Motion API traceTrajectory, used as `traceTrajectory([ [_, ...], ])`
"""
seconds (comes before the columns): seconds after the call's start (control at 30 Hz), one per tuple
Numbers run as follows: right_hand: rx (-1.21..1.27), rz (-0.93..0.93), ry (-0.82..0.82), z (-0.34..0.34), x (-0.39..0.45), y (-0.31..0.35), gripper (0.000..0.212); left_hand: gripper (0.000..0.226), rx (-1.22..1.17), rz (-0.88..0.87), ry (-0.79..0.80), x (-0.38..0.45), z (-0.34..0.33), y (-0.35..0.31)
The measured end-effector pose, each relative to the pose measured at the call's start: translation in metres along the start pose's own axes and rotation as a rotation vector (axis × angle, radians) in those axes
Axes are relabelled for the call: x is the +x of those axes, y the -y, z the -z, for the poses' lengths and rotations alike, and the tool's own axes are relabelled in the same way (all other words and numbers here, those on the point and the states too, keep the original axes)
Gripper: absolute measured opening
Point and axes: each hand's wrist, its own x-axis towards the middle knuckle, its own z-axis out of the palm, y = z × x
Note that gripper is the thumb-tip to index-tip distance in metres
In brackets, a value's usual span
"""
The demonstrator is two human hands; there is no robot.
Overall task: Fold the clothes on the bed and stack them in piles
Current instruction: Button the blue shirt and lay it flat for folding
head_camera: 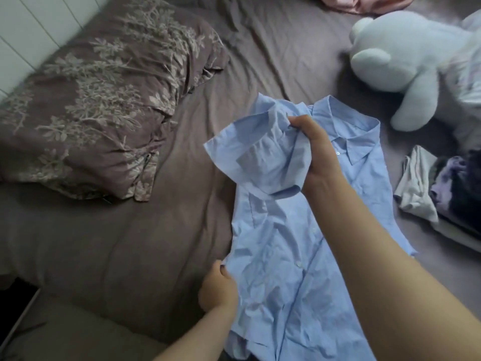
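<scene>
**Blue shirt on the bed, both hands gripping it**

Bed surface: mauve-brown sheet, wrinkled, fills most of the view.

Nearest me: my left hand at the shirt's left edge, low down. Fingers curled, pinching the side seam of the light blue button-up cotton shirt. Shirt lies front-up along the bed, hem toward me, collar pointing away. Fabric heavily creased, white buttons visible down the placket.

Further up: my right hand reaches across the shirt body and holds a bunched handful of its left sleeve. Fingers wrapped tight round the cloth. The sleeve is lifted off the sheet and drawn in over the chest, cuff end flaring open to the left. Right forearm crosses the shirt's lower right half and hides it.

Right of the shirt, near but apart: small pile of folded clothes, pale grey piece beside lilac and dark navy ones, on something flat and light. Can't tell which garments.

Left, mid-distance: mauve pillow with a pale leaf print, rumpled, lying against the white panelled wall.

Far right: pale blue plush bear lying on the sheet, one paw pointing toward the shirt collar, not touching.

Far edge, top: crumpled pink fabric, cut off by the frame.
</scene>
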Motion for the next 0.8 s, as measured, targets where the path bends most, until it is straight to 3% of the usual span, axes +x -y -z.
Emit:
traceTrajectory([
  [0.13, 0.096, 0.010, 0.043, 0.012, -0.014, 0.005, 0.019, 0.025, -0.091, 0.115, -0.214, 0.020, 0.052, 0.068],
  [0.23, 0.106, -0.003, 0.002, 0.018, -0.028, 0.000, 0.056, 0.027, -0.099, 0.156, -0.159, 0.034, 0.071, 0.105],
  [0.27, 0.082, 0.003, -0.033, 0.023, -0.033, -0.004, 0.059, 0.025, -0.117, 0.157, -0.130, 0.037, 0.075, 0.109],
  [0.37, -0.012, -0.065, -0.080, 0.041, -0.048, -0.025, 0.042, 0.022, -0.248, 0.170, -0.121, 0.043, 0.073, 0.103],
  [0.43, -0.041, -0.147, -0.108, 0.060, -0.062, -0.050, 0.018, 0.027, -0.313, 0.152, -0.098, 0.043, 0.067, 0.092],
  [0.53, 0.006, -0.445, -0.138, 0.094, -0.092, -0.106, 0.009, 0.030, -0.216, 0.138, -0.095, 0.047, 0.055, 0.087],
  [0.6, -0.155, -0.640, -0.223, 0.116, -0.110, -0.150, 0.011, 0.025, -0.137, 0.243, -0.211, 0.055, 0.058, 0.092],
  [0.7, -0.667, -0.744, -0.399, 0.157, -0.118, -0.204, 0.018, 0.027, -0.147, 0.380, -0.266, 0.068, 0.072, 0.091],
  [0.73, -0.772, -0.719, -0.457, 0.168, -0.116, -0.213, 0.019, 0.030, -0.112, 0.345, -0.297, 0.071, 0.075, 0.084],
  [0.8, -0.835, -0.563, -0.568, 0.179, -0.101, -0.213, 0.013, 0.022, -0.140, 0.086, -0.323, 0.071, 0.081, 0.053],
])
